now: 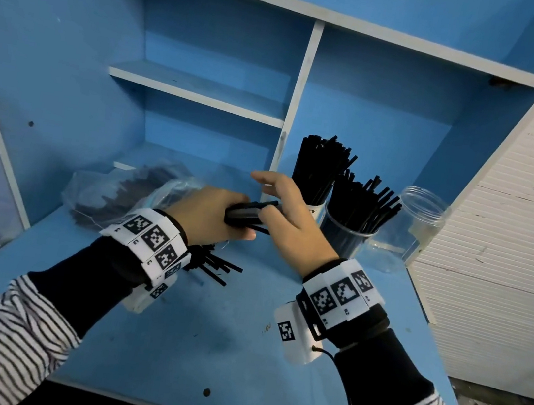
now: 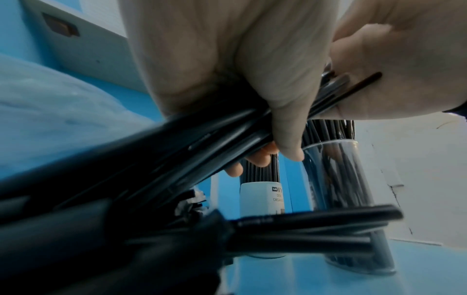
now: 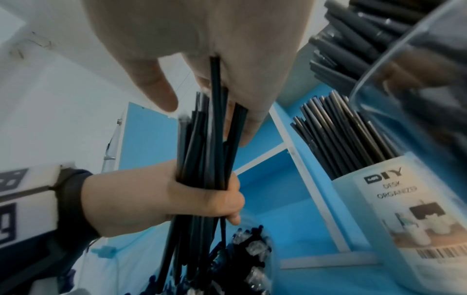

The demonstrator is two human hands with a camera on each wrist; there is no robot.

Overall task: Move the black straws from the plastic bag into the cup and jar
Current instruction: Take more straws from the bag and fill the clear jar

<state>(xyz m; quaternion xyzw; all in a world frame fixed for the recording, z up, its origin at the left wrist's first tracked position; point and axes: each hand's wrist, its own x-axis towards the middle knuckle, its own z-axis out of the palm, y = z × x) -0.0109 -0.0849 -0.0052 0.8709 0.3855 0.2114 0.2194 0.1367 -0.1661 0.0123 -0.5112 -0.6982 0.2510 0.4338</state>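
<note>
My left hand (image 1: 218, 216) grips a bundle of black straws (image 1: 246, 215) above the blue desk, held roughly level. My right hand (image 1: 276, 200) meets the bundle's right end. In the right wrist view the straw tips (image 3: 215, 83) rest against its palm, with the thumb and fairly straight fingers on either side. The plastic bag (image 1: 121, 194), with more straws inside, lies at the left. A white cup (image 1: 314, 209) full of straws stands behind the hands. Beside it stands a clear cup (image 1: 346, 238), also full of straws. An empty clear jar (image 1: 418, 221) stands at the right.
Several loose straws (image 1: 217, 267) lie on the desk (image 1: 202, 348) just under my left wrist. A blue shelf unit (image 1: 203, 88) rises behind the containers, its white divider (image 1: 296, 102) next to the white cup. A white wall panel (image 1: 513, 239) bounds the right side.
</note>
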